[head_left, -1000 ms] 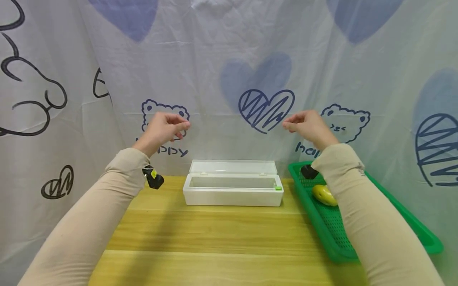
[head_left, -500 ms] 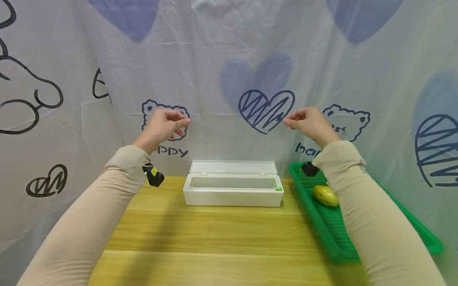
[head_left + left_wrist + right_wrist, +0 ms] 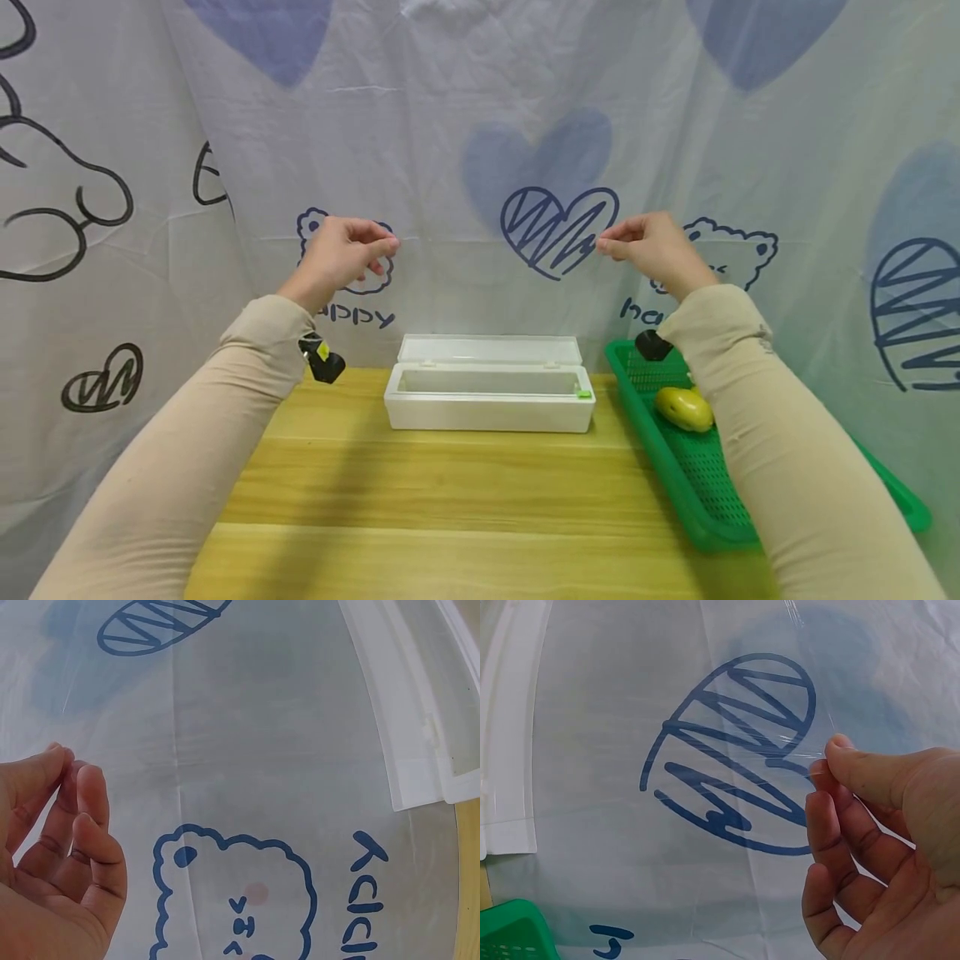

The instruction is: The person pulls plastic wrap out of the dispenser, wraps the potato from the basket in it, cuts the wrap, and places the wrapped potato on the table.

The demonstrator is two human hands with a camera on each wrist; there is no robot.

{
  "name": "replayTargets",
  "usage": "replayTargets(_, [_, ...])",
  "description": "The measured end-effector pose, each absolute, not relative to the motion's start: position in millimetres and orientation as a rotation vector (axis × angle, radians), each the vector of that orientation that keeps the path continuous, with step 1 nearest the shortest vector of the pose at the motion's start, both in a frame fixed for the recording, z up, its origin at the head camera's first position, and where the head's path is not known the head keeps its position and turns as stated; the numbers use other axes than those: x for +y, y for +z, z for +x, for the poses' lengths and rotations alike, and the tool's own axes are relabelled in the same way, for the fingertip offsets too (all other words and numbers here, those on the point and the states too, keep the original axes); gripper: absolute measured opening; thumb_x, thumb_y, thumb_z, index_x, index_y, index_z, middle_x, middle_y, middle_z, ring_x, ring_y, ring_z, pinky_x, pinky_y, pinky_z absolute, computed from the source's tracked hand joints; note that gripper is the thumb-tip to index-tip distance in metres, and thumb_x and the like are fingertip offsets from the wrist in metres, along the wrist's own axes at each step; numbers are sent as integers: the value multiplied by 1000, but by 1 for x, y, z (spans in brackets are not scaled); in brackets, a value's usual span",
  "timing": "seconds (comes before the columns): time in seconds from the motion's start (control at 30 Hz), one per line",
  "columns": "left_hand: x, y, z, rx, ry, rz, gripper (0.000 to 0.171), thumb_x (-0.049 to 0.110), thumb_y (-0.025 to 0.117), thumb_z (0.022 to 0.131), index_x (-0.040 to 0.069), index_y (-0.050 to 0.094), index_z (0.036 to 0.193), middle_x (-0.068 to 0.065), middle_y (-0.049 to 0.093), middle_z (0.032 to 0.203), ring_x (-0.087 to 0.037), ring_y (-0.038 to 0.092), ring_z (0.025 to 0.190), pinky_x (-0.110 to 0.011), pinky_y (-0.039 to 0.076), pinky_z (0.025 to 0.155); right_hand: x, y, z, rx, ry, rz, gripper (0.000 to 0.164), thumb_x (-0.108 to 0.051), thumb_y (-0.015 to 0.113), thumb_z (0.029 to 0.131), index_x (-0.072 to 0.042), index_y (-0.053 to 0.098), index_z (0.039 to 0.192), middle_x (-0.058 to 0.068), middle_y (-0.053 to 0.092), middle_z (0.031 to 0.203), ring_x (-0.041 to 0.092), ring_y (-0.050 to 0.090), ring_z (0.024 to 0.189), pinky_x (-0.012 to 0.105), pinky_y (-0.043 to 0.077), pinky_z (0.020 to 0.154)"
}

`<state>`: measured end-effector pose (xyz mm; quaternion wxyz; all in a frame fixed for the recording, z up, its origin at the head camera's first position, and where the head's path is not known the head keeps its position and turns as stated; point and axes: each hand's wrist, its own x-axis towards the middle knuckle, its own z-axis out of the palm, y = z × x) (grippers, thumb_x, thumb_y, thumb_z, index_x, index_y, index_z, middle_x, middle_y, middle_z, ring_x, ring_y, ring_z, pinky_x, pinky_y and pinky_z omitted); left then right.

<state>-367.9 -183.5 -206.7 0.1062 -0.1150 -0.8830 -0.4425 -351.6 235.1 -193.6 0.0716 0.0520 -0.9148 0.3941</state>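
My left hand (image 3: 335,258) and right hand (image 3: 658,250) are raised in front of the curtain, level with each other and apart. Each pinches thumb against forefinger. A sheet of clear cling film (image 3: 799,746) shows as shiny creases running from the right fingertips in the right wrist view. In the left wrist view the left thumb and forefinger meet at the tips, with only a faint glint of film above them. Most of the sheet is too transparent to trace. Below and between the hands stands a white cling film dispenser box (image 3: 487,414), its lid (image 3: 487,348) tipped back.
A green slider (image 3: 583,394) sits at the box's right end. To the right lies a green basket (image 3: 663,475) holding a yellow oval fruit or vegetable (image 3: 684,409), partly hidden behind the right sleeve. The wooden table (image 3: 450,492) ends at a printed curtain (image 3: 450,167).
Both hands have risen slightly, keeping about the same distance between them. The box and the basket stay where they were.
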Motion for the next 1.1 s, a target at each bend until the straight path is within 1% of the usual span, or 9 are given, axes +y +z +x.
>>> replayTargets(0.07, [-183,-206,-368,-2601,-1293,-337,29,36,67,108,13,76,123,-8,73,124,-15,68,85,-27,54,69,235,-192,-352,-2740,1178,154,41,-41,66,107,-9,69,132,11,69,127,32,58,120,59,46,113])
replayTargets(0.17, [-183,-204,-368,-2592,-1282,-337,30,36,67,108,12,76,123,-10,73,124,-15,68,84,-28,54,70,234,-190,-353,-2724,1170,154,39,-39,67,107,-7,69,130,8,69,120,29,58,115,53,48,105])
replayTargets(0.27, [-182,-203,-368,-2579,-1278,-344,31,36,67,108,11,76,124,-11,73,124,-16,69,85,-29,54,71,233,-189,-352,-2714,1167,147,38,-38,67,107,-7,69,129,6,68,117,28,57,112,49,48,101])
replayTargets(0.47, [-182,-202,-368,-2573,-1285,-360,31,37,66,108,12,76,124,-8,72,123,-16,69,86,-29,55,72,233,-186,-350,-2699,1174,146,37,-38,67,107,-8,69,130,10,67,122,30,57,116,53,48,105])
replayTargets(0.7, [-180,-198,-368,-2555,-1292,-374,31,37,67,108,12,76,124,-11,72,125,-12,68,84,-26,55,69,234,-183,-348,-2689,1164,140,38,-39,64,109,-9,68,132,9,67,126,29,58,119,54,48,108])
replayTargets(0.93, [-180,-197,-367,-2542,-1309,-361,30,35,66,108,12,76,125,-7,70,119,-16,68,86,-26,55,68,233,-182,-349,-2661,1189,165,38,-40,66,108,-10,69,130,6,68,119,28,57,116,56,47,110])
replayTargets(1.0, [-180,-197,-367,-2541,-1315,-363,30,35,66,108,12,76,125,-6,70,117,-16,68,86,-26,55,67,233,-183,-350,-2655,1191,170,37,-39,66,108,-10,70,130,6,68,117,28,58,114,55,47,109])
replayTargets(1.1, [-180,-197,-368,-2529,-1316,-363,30,35,66,108,12,76,124,-4,70,113,-16,68,85,-26,55,65,232,-182,-350,-2654,1191,164,37,-39,65,108,-11,69,131,6,67,118,27,58,113,55,47,109])
